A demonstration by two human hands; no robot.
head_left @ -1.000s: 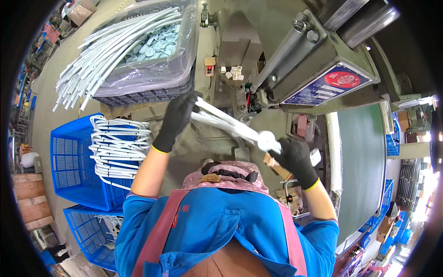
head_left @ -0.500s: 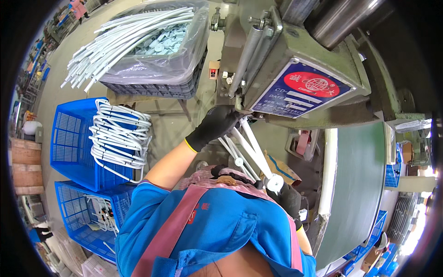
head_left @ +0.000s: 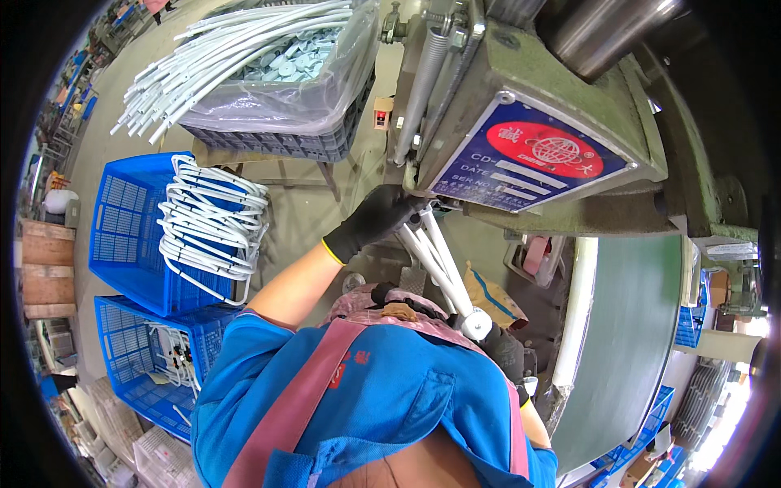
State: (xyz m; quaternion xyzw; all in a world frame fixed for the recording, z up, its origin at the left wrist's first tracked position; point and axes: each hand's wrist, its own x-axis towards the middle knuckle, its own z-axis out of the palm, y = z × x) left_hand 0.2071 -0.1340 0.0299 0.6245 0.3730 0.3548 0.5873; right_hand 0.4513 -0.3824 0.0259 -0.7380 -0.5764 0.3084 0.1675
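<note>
White metal tubes (head_left: 439,260) slant below the front of a press, with a round white disc (head_left: 476,325) at their near end. My left hand (head_left: 378,221), in a black glove with a yellow cuff edge, is closed at the tubes' far ends, just under the press; its fingertips are partly hidden there. At the near end, my right hand (head_left: 506,355), gloved in black too, is closed around the tubes beside the disc. Its fingers are mostly behind the disc and my clothing. The press head (head_left: 561,73) carries a blue and red plate (head_left: 529,154).
To the left, bent white tubes (head_left: 213,228) fill a blue crate (head_left: 126,236); another blue crate (head_left: 130,350) holds white frames. Farther off, a lined grey crate (head_left: 325,146) bears long white tubes (head_left: 236,57) and discs (head_left: 289,63). A green surface (head_left: 626,342) extends at right.
The tubes now appear closer together, and the disc end has shifted slightly left and turned. A second small disc between the tubes is no longer visible. The whole view has moved a little.
</note>
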